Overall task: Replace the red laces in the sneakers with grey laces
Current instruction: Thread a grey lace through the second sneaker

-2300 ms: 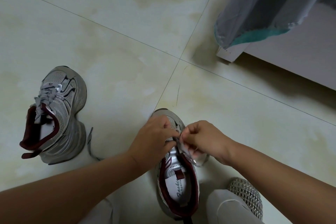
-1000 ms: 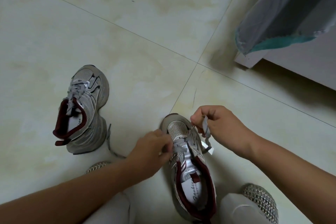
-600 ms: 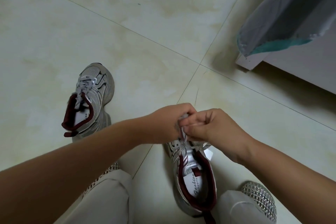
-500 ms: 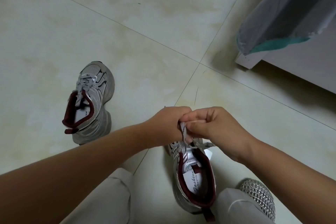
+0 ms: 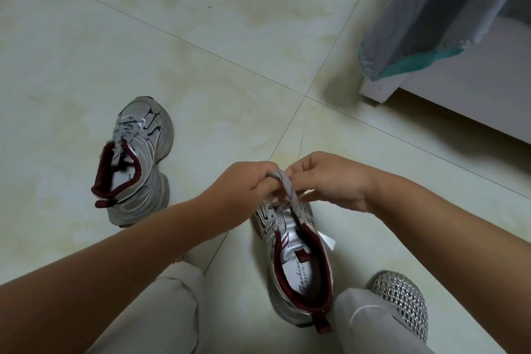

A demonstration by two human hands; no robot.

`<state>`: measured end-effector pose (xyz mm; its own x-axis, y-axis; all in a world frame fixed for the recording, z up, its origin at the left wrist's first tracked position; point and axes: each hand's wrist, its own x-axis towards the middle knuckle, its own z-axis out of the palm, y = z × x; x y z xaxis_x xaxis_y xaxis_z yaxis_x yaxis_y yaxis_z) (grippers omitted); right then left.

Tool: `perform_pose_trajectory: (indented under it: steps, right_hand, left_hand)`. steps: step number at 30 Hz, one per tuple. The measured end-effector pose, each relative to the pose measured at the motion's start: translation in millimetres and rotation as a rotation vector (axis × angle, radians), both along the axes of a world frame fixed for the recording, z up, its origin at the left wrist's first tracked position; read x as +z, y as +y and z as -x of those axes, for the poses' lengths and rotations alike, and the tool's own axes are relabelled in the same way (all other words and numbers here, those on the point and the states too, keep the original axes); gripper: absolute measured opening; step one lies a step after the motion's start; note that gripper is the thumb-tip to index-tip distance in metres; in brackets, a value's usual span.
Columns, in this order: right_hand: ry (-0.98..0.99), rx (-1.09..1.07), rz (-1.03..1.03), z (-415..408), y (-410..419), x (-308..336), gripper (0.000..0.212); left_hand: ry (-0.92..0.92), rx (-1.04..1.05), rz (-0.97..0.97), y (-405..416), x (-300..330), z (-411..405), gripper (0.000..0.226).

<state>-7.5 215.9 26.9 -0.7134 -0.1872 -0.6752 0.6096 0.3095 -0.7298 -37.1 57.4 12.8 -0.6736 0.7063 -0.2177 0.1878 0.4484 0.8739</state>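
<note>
left hand [image 5: 253,178] and right hand [image 5: 327,178] now meet, both pinching the grey lace [image 5: 288,190] | lifted above near sneaker [image 5: 296,261] | likely tying off; far-left sneaker [image 5: 138,161] already grey-laced

The light is soft and even, moderately dim, with a greenish-yellow cast over the tiled floor [image 5: 201,37]. It seems to come from above, since shadows fall short and faint. A darker shadow lies under the white cabinet [image 5: 459,100] at upper right, and a mild one beside the far sneaker [image 5: 138,161]. No hard glare appears; only the woven silver shoe [image 5: 402,299] at lower right gives small glints. Wide-angle distortion bends the tile joints and stretches the forearms at the lower edges. Detail is slightly soft throughout, and the hanging cloth [image 5: 431,8] looks smeared.
</note>
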Motion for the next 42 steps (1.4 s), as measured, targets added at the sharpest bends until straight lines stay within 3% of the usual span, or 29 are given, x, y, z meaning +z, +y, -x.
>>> perform_pose_trajectory:
  steps: [4,7,10,13,15,17,19,21,23,25,26,29,31,33,35,39,42]
  right_hand:
    - [0.083,0.068,-0.16,-1,3,-1,0.01]
    - [0.141,-0.039,-0.212,-2,7,-3,0.016]
    - [0.065,-0.329,0.095,-7,21,3,0.025]
    - [0.03,-0.551,0.27,-13,37,20,0.028]
    - [0.038,-0.565,0.228,-14,45,32,0.03]
    - [0.049,-0.54,0.125,-14,52,46,0.031]
    - [0.069,-0.494,-0.006,-13,57,57,0.033]
    - [0.09,-0.425,-0.141,-13,58,63,0.037]
    - [0.107,-0.326,-0.229,-12,54,65,0.039]
    - [0.136,-0.197,-0.28,-12,44,65,0.038]
    - [0.157,-0.131,-0.303,-12,38,63,0.036]
    - [0.205,0.055,-0.341,-12,21,57,0.031]
    - [0.186,0.14,-0.35,-14,11,50,0.031]
    - [0.127,0.16,-0.362,-15,9,43,0.031]
    - [0.052,0.138,-0.376,-16,15,38,0.032]
    - [0.016,0.066,-0.532,-13,36,29,0.036]
    - [0.046,-0.057,-0.447,-8,40,23,0.033]
  left_hand:
    - [0.009,0.035,-0.015,-5,3,-8,0.038]
    - [-0.016,0.186,-0.026,-15,5,-7,0.038]
    - [-0.217,0.425,-0.142,-29,7,9,0.04]
    - [-0.593,0.82,-0.213,-45,0,26,0.035]
    - [-0.554,0.893,-0.028,-60,-7,35,0.029]
    - [-0.412,0.792,0.259,-76,-13,44,0.023]
    - [-0.166,0.474,0.684,-87,-12,48,0.013]
    - [0.191,0.125,1.056,-87,-8,47,0.021]
    - [0.388,0.045,0.909,-70,0,43,0.03]
    - [0.302,0.065,0.537,-39,12,36,0.032]
    - [0.134,0.079,0.384,-19,18,31,0.037]
    - [-0.608,0.134,0.045,31,27,21,0.048]
    - [-0.849,0.194,-0.198,46,28,22,0.043]
    - [-0.857,0.335,-0.356,53,31,30,0.031]
    - [-0.753,0.417,-0.41,56,32,38,0.029]
    - [-0.528,0.412,-0.317,52,31,40,0.034]
    - [-0.43,0.322,-0.209,55,30,33,0.029]
